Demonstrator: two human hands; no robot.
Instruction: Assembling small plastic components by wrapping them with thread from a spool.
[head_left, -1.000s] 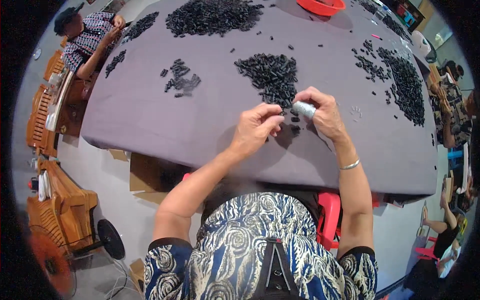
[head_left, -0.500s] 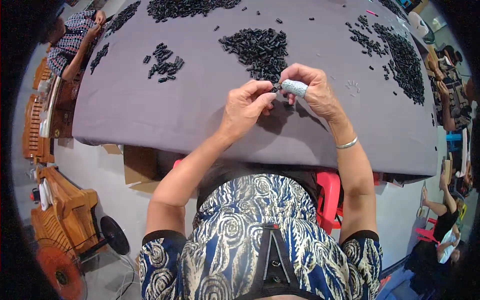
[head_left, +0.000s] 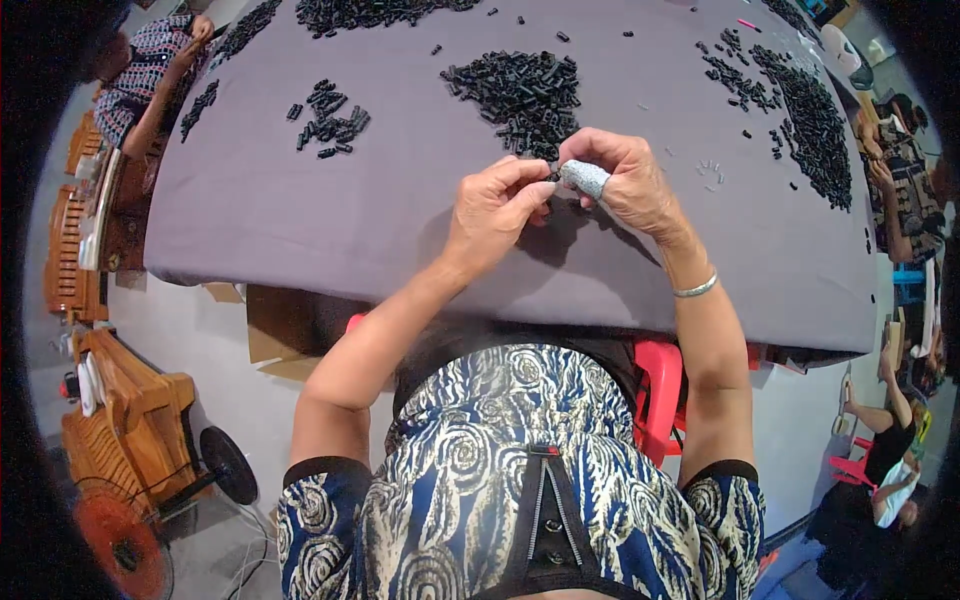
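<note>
Okay, we see the left hand pinching a small black piece, near side of the black cylinder pile; whether the right hand, thumb silver-wrapped, grips too, we can't tell. Probably light, stiff, slightly slippery: pinch its sides.

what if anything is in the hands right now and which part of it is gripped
The left hand pinches a small black piece, with the right hand close against it; which part is gripped is too small to tell.
</note>
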